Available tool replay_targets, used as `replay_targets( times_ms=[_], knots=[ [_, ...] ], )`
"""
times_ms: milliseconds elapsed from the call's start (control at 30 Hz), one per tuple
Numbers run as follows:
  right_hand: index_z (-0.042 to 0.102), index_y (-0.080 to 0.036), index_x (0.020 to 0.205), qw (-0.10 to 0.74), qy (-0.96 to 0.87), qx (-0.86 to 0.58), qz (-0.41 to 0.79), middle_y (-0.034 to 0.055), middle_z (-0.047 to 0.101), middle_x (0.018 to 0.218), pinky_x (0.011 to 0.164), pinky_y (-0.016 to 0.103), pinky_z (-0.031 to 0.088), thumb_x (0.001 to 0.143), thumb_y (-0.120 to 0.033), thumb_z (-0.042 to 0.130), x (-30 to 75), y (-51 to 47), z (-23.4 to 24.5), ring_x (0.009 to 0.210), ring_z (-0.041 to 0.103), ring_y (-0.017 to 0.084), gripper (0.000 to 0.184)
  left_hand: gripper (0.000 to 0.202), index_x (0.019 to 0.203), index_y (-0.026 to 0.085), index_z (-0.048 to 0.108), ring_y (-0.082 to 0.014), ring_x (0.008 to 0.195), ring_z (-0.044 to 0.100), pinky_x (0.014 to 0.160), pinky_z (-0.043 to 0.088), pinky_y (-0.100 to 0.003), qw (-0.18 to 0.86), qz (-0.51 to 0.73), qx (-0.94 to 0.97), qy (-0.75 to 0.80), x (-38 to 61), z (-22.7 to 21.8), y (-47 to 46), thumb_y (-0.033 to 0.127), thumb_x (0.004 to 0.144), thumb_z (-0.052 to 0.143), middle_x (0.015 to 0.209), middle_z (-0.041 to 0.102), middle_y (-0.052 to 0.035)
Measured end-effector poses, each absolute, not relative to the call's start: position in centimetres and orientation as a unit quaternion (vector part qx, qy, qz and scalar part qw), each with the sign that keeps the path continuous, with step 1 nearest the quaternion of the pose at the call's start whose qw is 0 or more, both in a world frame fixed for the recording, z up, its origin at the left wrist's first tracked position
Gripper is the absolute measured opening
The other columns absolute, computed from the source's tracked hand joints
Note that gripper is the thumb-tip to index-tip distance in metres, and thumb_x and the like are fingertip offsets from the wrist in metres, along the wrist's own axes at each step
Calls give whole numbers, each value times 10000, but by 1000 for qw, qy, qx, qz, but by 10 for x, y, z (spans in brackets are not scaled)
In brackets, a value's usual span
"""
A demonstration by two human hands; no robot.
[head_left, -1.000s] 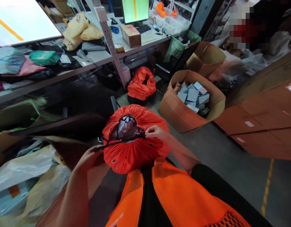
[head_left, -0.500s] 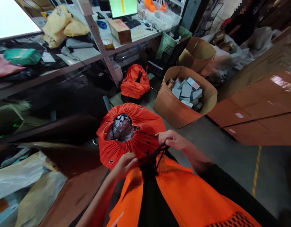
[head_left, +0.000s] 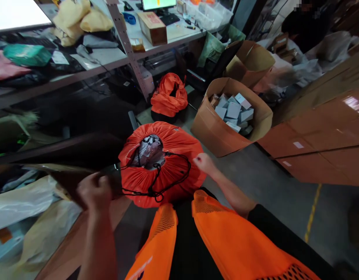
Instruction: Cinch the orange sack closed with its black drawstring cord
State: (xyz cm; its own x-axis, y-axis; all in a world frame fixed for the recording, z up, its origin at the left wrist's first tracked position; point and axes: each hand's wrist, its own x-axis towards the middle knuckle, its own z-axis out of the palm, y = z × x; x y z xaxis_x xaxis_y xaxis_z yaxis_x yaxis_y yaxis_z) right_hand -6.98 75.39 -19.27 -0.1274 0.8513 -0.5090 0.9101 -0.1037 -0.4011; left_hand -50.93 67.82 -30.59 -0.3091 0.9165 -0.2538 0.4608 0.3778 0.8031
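An orange drawstring bag (head_left: 179, 144) stands in front of me, its gathered mouth partly open on crumpled grey-white plastic (head_left: 150, 149). A black drawcord (head_left: 168, 188) lies slack in loops across its near side. My left hand (head_left: 94, 192), blurred, is out to the left of the bag with its fingers curled; what it holds, if anything, cannot be made out. Against the bag's right side, my right hand (head_left: 205, 163) has its fingers closed, and whatever is between them is hidden.
A second orange bag (head_left: 169, 95) sits on the floor beyond. To its right, a carton (head_left: 217, 132) holds several small boxes. Large cartons (head_left: 319, 140) line the right. Packages and a brown box (head_left: 152, 29) lie on the desk. Another person (head_left: 307, 27) is at upper right.
Both hands have come away from the black cord near my body; it now lies looped over the bag. My left hand moved left, and the right stays by the bag's right side.
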Motion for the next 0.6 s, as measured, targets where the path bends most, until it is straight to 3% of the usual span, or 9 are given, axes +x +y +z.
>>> replay_targets(
  times_ms=[67,100,167,233,333,433,500,533,600],
  knots=[
    [670,-184,912,70,715,573,-395,98,697,1029,938,327,432,894,-364,681,-121,721,-218,1036,591,229,181,296,936,216,683,-317,1070,644,1029,508,-479,392,294,534,689,-460,-319,668,485,816,646,1038,697,-109],
    [679,-183,950,85,729,537,-417,106,697,1109,977,340,426,836,-311,742,-142,705,-230,1106,579,242,183,320,959,222,710,-315,1088,650,1051,502,-468,414,280,562,660,-440,-326,657,492,788,690,1091,707,-116],
    [679,-170,948,107,743,484,-451,129,688,1162,1042,392,401,811,-196,729,-168,681,-247,1210,542,275,148,366,1030,218,730,-344,1199,620,1112,464,-503,433,256,587,634,-413,-339,627,489,786,701,1236,684,-154],
    [653,-160,860,113,744,456,-476,143,689,1092,1068,436,380,849,-137,648,-172,669,-254,1237,523,295,26,400,1062,202,722,-379,1316,550,1154,418,-554,433,241,592,636,-406,-347,594,490,786,698,1336,637,-192],
    [582,-177,768,88,726,447,-515,95,663,909,973,385,428,907,-182,591,-152,673,-244,1050,581,247,140,305,930,202,708,-370,1302,567,1135,426,-551,429,227,589,646,-420,-348,559,484,845,631,1266,671,-188],
    [512,-199,776,30,686,476,-549,7,555,744,707,277,421,988,-330,513,-121,688,-212,729,526,156,250,402,720,203,603,-260,838,685,831,551,-401,433,223,573,659,-434,-337,550,461,975,431,819,692,-115],
    [442,-218,757,-10,657,503,-561,-37,431,652,579,255,334,1031,-457,430,-106,700,-184,601,410,127,364,466,665,209,534,-187,558,566,609,486,-306,439,224,562,665,-434,-322,557,457,1016,356,586,558,-39],
    [399,-227,735,-27,646,509,-568,-50,372,622,546,255,294,1036,-520,402,-102,706,-170,570,358,121,420,462,678,207,541,-175,536,545,586,467,-290,440,227,560,665,-429,-313,564,467,1018,366,572,542,-25],
    [328,-237,683,-50,631,500,-591,-57,308,591,524,259,263,1021,-633,385,-102,719,-143,547,307,114,523,385,832,193,645,-212,751,658,744,532,-320,441,248,575,643,-409,-289,587,523,967,498,785,679,-70]
  ],
)
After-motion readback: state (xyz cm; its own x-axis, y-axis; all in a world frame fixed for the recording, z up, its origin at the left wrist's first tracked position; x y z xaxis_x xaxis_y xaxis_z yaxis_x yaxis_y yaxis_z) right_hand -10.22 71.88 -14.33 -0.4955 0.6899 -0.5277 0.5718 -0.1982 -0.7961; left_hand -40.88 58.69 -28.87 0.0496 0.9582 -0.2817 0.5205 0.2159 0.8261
